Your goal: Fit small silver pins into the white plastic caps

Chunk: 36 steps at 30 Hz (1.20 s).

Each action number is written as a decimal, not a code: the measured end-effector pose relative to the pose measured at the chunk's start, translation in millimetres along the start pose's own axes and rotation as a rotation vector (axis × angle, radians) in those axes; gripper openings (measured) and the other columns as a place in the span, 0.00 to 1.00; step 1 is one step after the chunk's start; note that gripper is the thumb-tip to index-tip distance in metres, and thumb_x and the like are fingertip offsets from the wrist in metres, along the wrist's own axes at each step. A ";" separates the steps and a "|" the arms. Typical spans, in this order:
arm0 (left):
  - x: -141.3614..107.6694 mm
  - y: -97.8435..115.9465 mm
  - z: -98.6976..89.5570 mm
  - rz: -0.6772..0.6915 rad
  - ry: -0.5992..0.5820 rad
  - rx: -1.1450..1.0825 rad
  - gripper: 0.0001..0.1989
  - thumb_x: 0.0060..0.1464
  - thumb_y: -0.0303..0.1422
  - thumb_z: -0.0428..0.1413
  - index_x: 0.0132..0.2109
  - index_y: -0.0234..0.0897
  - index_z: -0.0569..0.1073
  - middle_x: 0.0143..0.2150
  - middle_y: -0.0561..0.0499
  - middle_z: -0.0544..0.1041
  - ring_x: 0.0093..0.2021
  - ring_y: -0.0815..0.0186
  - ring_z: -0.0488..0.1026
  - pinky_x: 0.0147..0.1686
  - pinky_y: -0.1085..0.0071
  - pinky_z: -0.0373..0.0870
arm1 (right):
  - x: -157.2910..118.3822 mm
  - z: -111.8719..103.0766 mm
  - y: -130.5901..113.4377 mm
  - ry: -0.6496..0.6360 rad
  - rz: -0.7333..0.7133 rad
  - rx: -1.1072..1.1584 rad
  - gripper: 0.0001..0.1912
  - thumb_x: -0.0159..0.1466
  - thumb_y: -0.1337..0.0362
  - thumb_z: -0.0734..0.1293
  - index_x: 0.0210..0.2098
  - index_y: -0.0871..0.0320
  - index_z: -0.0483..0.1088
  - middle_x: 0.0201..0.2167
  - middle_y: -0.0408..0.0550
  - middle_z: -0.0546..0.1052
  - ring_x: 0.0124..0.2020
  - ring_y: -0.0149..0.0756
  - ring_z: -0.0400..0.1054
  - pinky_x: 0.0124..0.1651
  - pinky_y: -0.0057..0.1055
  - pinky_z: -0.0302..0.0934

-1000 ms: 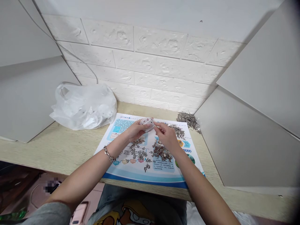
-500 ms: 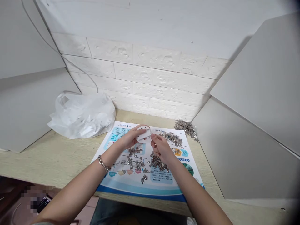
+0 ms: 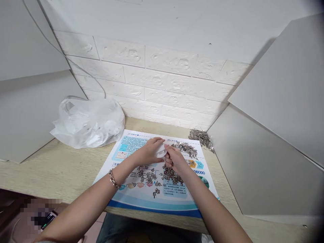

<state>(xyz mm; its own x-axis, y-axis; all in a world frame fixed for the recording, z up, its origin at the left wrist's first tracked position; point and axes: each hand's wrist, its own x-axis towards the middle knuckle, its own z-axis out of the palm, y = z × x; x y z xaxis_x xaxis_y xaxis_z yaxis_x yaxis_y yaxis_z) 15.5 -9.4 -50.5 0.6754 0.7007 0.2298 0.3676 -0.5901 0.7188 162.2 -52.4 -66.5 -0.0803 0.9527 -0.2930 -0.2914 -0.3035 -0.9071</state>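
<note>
A round white plastic disc [image 3: 161,151] is held above the printed sheet, mostly covered by my fingers. My left hand [image 3: 150,152] wraps over it from the left, its back turned up. From the right, my right hand [image 3: 175,159] pinches at the disc's edge with thumb and forefinger; whether a small part sits in that pinch is hidden. Below the hands lie small shiny metal parts: a loose group [image 3: 149,177] under my left wrist and a denser pile [image 3: 172,173] beneath my right hand.
A printed sheet [image 3: 118,199] covers the middle of the wooden table [image 3: 63,168]. More metal pieces [image 3: 186,149] lie on its upper right, with another heap [image 3: 201,137] by the wall. A white plastic bag [image 3: 91,123] stands at the left. Grey panels [image 3: 263,162] flank the table.
My left hand has turned over and closed round the disc, so its flat face is now mostly hidden. The disc has shifted slightly right and down; my right hand stays at its edge.
</note>
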 end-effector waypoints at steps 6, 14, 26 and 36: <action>1.8 -9.1 -1.1 -0.002 0.116 0.173 0.26 0.46 0.24 0.48 0.55 0.34 0.61 0.50 0.40 0.64 0.51 0.55 0.60 0.50 0.59 0.57 | -4.8 -5.8 -9.1 0.271 -0.407 -0.528 0.16 0.59 0.55 0.55 0.40 0.57 0.65 0.24 0.44 0.64 0.26 0.32 0.61 0.27 0.28 0.55; 2.8 -27.5 1.9 0.200 0.043 0.348 0.35 0.38 0.12 0.40 0.57 0.29 0.55 0.53 0.38 0.62 0.54 0.59 0.58 0.48 0.60 0.62 | -16.4 -21.9 -36.8 -0.045 -0.297 -0.378 0.13 0.60 0.51 0.55 0.33 0.54 0.55 0.18 0.35 0.54 0.14 0.24 0.46 0.19 0.26 0.52; 3.2 -31.6 0.6 0.364 0.181 0.390 0.39 0.38 0.13 0.39 0.60 0.37 0.50 0.55 0.41 0.60 0.56 0.60 0.55 0.52 0.59 0.60 | -32.4 -8.5 -38.0 0.047 -0.427 -1.027 0.12 0.63 0.57 0.51 0.29 0.56 0.57 0.16 0.40 0.59 0.17 0.29 0.52 0.21 0.27 0.43; 2.8 -25.7 2.1 0.170 0.109 0.218 0.37 0.40 0.14 0.41 0.60 0.35 0.55 0.55 0.43 0.63 0.55 0.60 0.58 0.51 0.58 0.59 | -26.3 -9.0 -31.9 0.098 -0.441 -1.000 0.12 0.64 0.58 0.49 0.30 0.56 0.56 0.19 0.41 0.63 0.20 0.31 0.56 0.23 0.27 0.47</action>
<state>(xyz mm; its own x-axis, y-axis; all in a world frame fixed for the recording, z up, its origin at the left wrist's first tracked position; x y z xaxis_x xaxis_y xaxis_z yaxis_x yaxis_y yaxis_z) 9.3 6.9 -69.8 0.6705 0.6164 0.4129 0.3917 -0.7668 0.5085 182.2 -67.9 -32.6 -0.0698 0.9885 0.1344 0.6325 0.1480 -0.7603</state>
